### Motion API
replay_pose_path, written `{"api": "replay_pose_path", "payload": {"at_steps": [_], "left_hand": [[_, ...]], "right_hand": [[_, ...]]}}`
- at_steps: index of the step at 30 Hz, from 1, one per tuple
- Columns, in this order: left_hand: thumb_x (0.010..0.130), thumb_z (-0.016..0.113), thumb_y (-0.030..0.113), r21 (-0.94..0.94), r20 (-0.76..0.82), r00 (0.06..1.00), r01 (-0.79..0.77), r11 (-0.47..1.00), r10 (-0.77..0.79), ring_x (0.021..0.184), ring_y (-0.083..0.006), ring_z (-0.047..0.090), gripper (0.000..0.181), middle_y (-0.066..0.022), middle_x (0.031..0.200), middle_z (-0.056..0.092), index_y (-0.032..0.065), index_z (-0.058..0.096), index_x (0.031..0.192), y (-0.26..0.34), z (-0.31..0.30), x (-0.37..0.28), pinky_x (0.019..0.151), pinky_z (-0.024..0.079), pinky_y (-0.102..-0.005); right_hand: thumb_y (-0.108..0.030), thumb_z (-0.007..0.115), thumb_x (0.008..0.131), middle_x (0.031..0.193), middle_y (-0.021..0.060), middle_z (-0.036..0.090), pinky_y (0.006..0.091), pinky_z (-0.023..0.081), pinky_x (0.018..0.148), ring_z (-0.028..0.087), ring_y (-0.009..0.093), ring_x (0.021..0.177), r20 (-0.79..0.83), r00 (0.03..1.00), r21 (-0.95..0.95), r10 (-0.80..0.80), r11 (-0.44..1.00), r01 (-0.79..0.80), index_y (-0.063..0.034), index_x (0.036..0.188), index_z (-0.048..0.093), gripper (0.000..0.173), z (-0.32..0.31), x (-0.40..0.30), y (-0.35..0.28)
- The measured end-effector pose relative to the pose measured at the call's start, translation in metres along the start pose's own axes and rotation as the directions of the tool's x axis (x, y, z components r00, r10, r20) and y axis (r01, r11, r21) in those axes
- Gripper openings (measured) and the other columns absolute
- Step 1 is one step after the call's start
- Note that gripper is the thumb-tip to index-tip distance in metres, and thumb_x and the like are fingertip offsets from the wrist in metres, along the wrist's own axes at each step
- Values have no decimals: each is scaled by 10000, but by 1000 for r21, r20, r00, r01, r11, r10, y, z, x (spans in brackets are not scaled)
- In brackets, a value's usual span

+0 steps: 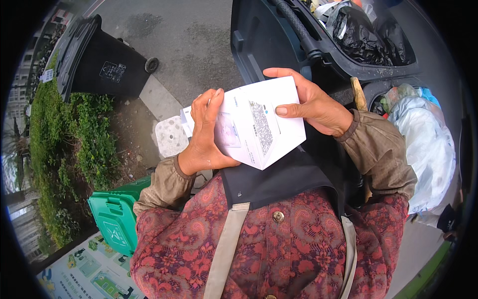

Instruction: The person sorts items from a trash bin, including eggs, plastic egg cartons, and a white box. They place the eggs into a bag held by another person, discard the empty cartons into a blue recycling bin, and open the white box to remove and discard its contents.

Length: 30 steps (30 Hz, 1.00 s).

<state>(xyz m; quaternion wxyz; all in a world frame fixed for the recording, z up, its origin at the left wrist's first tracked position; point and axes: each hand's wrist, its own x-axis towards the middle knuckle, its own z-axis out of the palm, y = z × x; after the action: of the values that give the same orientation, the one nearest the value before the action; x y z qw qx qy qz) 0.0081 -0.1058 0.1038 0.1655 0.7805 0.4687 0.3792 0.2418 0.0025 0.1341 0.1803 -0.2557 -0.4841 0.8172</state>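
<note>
Both hands hold a white cardboard box (242,97) with printed text and a pinkish picture, in front of my chest over a black apron (276,183). My left hand (205,138) grips its left side, with the thumb along the lower edge and the fingers at the upper left. My right hand (317,106) is closed on the right side, the thumb lying on the printed face and the fingers behind the upper corner. An end flap shows at the box's left, behind my left hand.
An open dark wheeled bin (351,71) with black bags stands at upper right; white bags (425,149) fill another beside it. A wooden stick (358,93) stands near my right wrist. A black bin (112,67), hedge (89,130), green bin (115,220) and perforated stool (170,136) are left.
</note>
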Motion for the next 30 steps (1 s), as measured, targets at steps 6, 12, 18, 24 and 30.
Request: {"api": "replay_pose_path", "payload": {"at_steps": [6, 12, 18, 24, 30], "left_hand": [[417, 832, 188, -135, 223, 960, 203, 970, -170, 1230, -352, 289, 1223, -211, 1326, 257, 2, 125, 1397, -13, 17, -31, 1028, 227, -432], [410, 798, 180, -187, 219, 958, 229, 955, -187, 1177, -376, 317, 1158, -224, 1273, 303, 38, 200, 1392, -29, 24, -34, 995, 227, -447], [439, 809, 185, -80, 301, 927, 257, 963, -223, 1181, -368, 325, 1148, -214, 1291, 313, 24, 191, 1394, -36, 22, -25, 1001, 236, -442], [462, 810, 196, -21, 364, 924, 131, 991, -114, 1174, -357, 338, 1107, -203, 1292, 328, 33, 225, 1388, -38, 16, -9, 983, 250, -441], [451, 823, 224, -18, 441, 894, 101, 995, -83, 1173, -367, 345, 1107, -198, 1296, 326, 61, 252, 1385, -41, 15, -6, 983, 254, -447]], "right_hand": [[-38, 672, 767, 1049, 65, 519, 310, 402, 903, 494, 160, 1040, -211, 974, 96, 80, 994, -61, -78, 1164, 405, 481, 7, 2, 67], [37, 659, 703, 1015, 99, 542, 313, 444, 835, 532, 169, 972, -418, 908, -137, 25, 986, -91, -69, 1104, 423, 478, 10, 22, 102], [5, 661, 703, 1053, 101, 521, 303, 433, 847, 515, 191, 1000, -457, 889, -362, -27, 919, -158, -70, 1147, 407, 516, 2, 36, 117], [-24, 750, 658, 1193, 136, 471, 352, 426, 917, 466, 241, 1117, -385, 913, -362, 134, 888, -283, -107, 1269, 324, 750, -16, 41, 105], [-128, 816, 608, 1100, 203, 522, 328, 451, 876, 533, 270, 1049, -413, 893, -394, 180, 848, -354, 12, 1222, 320, 802, -23, 43, 122]]}}
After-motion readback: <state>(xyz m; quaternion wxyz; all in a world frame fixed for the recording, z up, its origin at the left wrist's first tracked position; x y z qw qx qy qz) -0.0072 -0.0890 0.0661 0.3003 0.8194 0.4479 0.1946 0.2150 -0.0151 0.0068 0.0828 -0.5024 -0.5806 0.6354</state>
